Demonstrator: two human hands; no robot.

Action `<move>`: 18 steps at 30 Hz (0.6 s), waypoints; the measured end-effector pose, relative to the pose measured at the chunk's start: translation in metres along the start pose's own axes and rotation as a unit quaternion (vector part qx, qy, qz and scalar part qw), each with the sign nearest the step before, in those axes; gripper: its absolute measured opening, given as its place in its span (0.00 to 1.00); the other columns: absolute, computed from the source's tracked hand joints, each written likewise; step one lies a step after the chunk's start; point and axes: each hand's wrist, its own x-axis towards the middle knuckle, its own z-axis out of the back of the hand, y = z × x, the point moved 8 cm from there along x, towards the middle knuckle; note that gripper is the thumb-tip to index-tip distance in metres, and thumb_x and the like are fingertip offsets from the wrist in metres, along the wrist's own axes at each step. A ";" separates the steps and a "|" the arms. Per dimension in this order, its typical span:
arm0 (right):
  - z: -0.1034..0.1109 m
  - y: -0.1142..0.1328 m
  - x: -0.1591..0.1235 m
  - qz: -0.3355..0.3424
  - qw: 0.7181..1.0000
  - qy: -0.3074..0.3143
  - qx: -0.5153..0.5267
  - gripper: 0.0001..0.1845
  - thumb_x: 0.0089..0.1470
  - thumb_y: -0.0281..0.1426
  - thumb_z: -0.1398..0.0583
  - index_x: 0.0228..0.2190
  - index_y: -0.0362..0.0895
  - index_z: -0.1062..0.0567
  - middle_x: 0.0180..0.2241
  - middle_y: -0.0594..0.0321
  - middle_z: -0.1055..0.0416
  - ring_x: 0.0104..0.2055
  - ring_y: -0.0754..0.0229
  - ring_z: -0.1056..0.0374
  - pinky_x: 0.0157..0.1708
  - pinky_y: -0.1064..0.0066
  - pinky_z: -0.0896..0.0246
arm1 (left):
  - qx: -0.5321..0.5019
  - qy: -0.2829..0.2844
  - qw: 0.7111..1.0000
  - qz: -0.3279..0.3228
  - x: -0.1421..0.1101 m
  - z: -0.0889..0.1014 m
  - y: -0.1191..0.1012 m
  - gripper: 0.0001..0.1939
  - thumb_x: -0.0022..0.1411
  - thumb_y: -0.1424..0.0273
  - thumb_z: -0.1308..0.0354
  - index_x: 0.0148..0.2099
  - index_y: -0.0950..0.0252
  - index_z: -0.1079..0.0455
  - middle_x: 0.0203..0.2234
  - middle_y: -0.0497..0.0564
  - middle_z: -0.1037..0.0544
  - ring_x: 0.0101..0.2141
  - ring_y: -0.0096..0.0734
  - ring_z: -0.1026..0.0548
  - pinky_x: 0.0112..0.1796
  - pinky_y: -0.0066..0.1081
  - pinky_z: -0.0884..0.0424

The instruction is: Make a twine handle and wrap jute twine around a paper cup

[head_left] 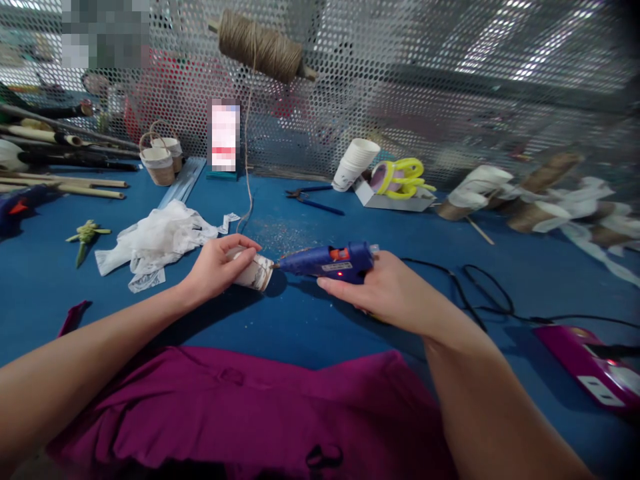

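Note:
My left hand (225,262) is wrapped round a white paper cup (256,275) that lies tilted on its side over the blue table. Dark printing shows on the cup, and its end faces right. In my right hand (383,287) is a blue glue gun (320,260) with a lit red light. The gun's nozzle meets the cup's right end, or comes very close to it. A twine strand (249,153) runs from the spool (260,45) down behind my left hand. White lace (160,237) lies crumpled left of that hand.
Farther back are small twine-wrapped cups with handles (159,165), pliers (317,199), stacked paper cups (355,163) and a white box (395,195) holding yellow cord. Ribbon rolls (475,190) lie at right, near a black cable (463,293) and a purple power strip (583,363). Sticks lie at left.

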 end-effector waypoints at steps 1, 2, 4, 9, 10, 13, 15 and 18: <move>0.000 0.001 0.000 0.003 1.000 0.002 0.000 0.12 0.46 0.37 0.41 0.19 0.45 0.36 0.13 0.71 0.46 0.16 0.68 0.52 0.15 0.73 0.54 | 0.002 -0.001 1.000 -0.005 0.000 0.000 -0.001 0.11 0.53 0.66 0.48 0.33 0.69 0.29 0.22 0.49 0.26 0.20 0.22 0.34 0.21 0.22 0.39; -0.001 0.001 0.000 0.008 1.000 0.007 -0.003 0.12 0.46 0.37 0.42 0.19 0.45 0.36 0.12 0.71 0.46 0.16 0.68 0.52 0.15 0.73 0.54 | 0.005 0.000 1.000 -0.010 0.000 0.000 -0.001 0.11 0.54 0.67 0.47 0.33 0.69 0.29 0.22 0.49 0.26 0.20 0.22 0.34 0.21 0.22 0.39; -0.001 0.002 0.000 0.015 1.000 0.012 -0.009 0.11 0.46 0.37 0.42 0.20 0.45 0.34 0.12 0.72 0.46 0.15 0.68 0.52 0.15 0.73 0.54 | 0.010 0.001 1.000 -0.014 -0.001 0.000 -0.002 0.11 0.54 0.67 0.48 0.33 0.69 0.29 0.22 0.49 0.26 0.20 0.22 0.35 0.21 0.22 0.39; 0.001 0.000 0.000 0.007 1.000 0.000 -0.019 0.12 0.46 0.39 0.42 0.21 0.44 0.34 0.16 0.71 0.45 0.19 0.68 0.51 0.17 0.75 0.51 | 0.018 0.001 1.000 -0.018 -0.001 0.001 -0.001 0.11 0.54 0.67 0.48 0.34 0.69 0.29 0.23 0.49 0.26 0.21 0.23 0.33 0.23 0.23 0.38; 0.001 0.000 0.000 0.004 1.000 0.002 -0.022 0.12 0.46 0.39 0.41 0.21 0.44 0.34 0.16 0.71 0.45 0.19 0.68 0.52 0.17 0.75 0.51 | 0.018 0.003 1.000 -0.019 -0.001 0.000 -0.001 0.11 0.54 0.67 0.48 0.34 0.69 0.29 0.23 0.49 0.26 0.22 0.23 0.33 0.23 0.23 0.38; 0.000 0.003 -0.001 0.014 0.999 0.009 -0.029 0.11 0.46 0.39 0.42 0.22 0.44 0.32 0.16 0.71 0.45 0.19 0.68 0.52 0.17 0.74 0.51 | 0.018 0.011 1.000 -0.022 -0.002 -0.001 -0.002 0.12 0.55 0.66 0.48 0.35 0.69 0.29 0.23 0.50 0.26 0.22 0.23 0.33 0.22 0.22 0.38; 0.000 0.003 -0.001 0.022 0.999 0.005 -0.036 0.11 0.46 0.39 0.42 0.24 0.44 0.30 0.17 0.70 0.43 0.20 0.67 0.50 0.19 0.74 0.48 | 0.023 0.010 0.999 -0.026 -0.001 -0.001 -0.002 0.12 0.55 0.67 0.48 0.35 0.69 0.29 0.24 0.50 0.26 0.22 0.23 0.33 0.23 0.23 0.38; 0.002 0.000 -0.001 0.007 0.999 -0.003 -0.052 0.12 0.46 0.40 0.42 0.24 0.43 0.30 0.18 0.69 0.43 0.20 0.67 0.50 0.19 0.73 0.48 | 0.028 0.007 0.999 -0.033 -0.002 -0.001 -0.002 0.11 0.55 0.67 0.48 0.35 0.69 0.29 0.25 0.50 0.25 0.24 0.24 0.32 0.24 0.23 0.38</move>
